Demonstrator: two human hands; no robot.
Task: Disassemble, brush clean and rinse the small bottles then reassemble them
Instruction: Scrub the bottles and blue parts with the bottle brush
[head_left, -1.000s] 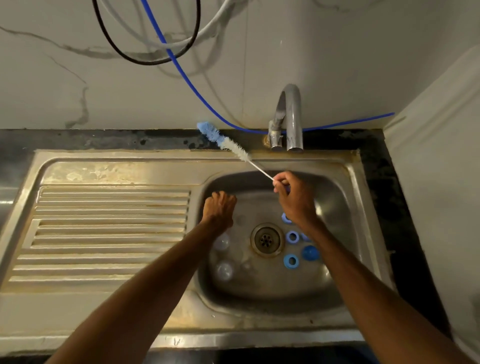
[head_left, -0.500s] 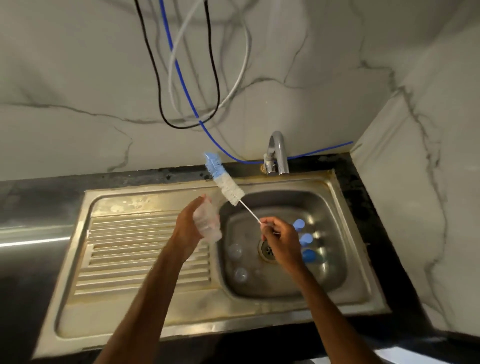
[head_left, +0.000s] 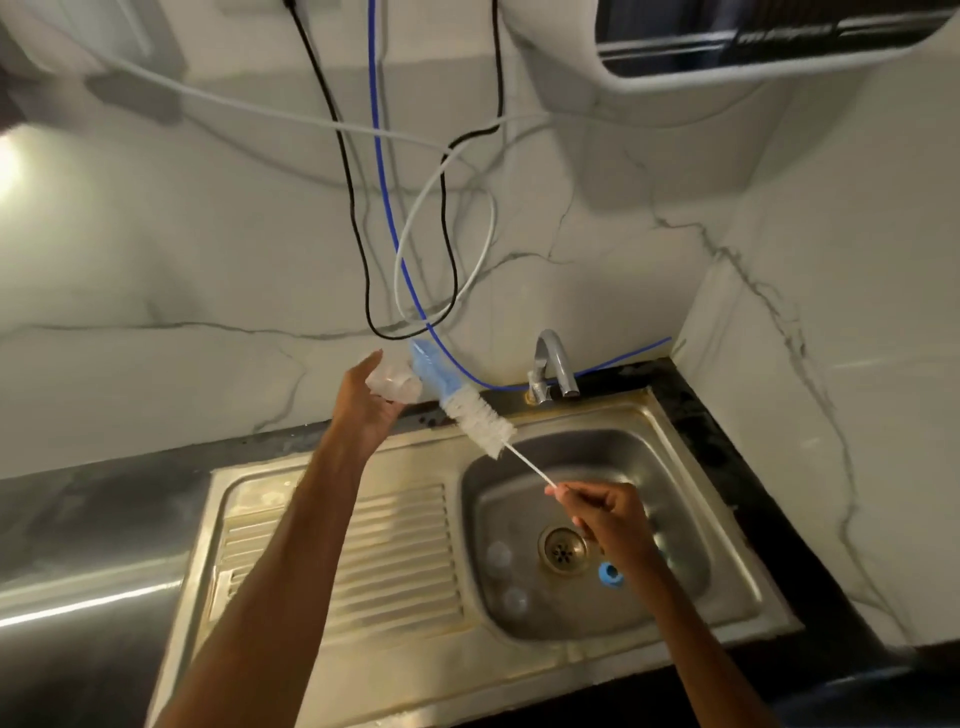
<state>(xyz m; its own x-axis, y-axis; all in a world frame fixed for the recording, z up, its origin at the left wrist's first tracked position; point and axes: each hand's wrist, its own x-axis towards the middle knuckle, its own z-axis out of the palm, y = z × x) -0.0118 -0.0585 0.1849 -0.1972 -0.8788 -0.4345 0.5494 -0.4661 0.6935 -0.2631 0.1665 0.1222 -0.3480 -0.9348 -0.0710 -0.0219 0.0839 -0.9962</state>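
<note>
A small clear bottle (head_left: 393, 385) is held raised in front of the marble wall by the left hand (head_left: 370, 402), whose fingers are curled round it, at about 11 o'clock from the sink basin (head_left: 685, 493). A bottle brush (head_left: 477, 418) is pinched by its thin white stem in the right hand (head_left: 609, 515), over the basin. The brush slants toward 10 o'clock, and its white bristles are followed by a blue tip that lies right against the bottle. Whether the tip is inside the bottle cannot be told. In the basin, two more clear bottles (head_left: 500, 556) are seen at 9 and 8 o'clock from the drain (head_left: 562, 550). A blue cap (head_left: 609, 574) is seen at 4 o'clock from the drain, just beside the right wrist. A chrome tap (head_left: 553, 366) stands at 12 o'clock of the basin, and the ribbed drainboard (head_left: 389, 556) lies at 9 o'clock. Blue, black and white cables (head_left: 382, 182) are hung on the wall above
</note>
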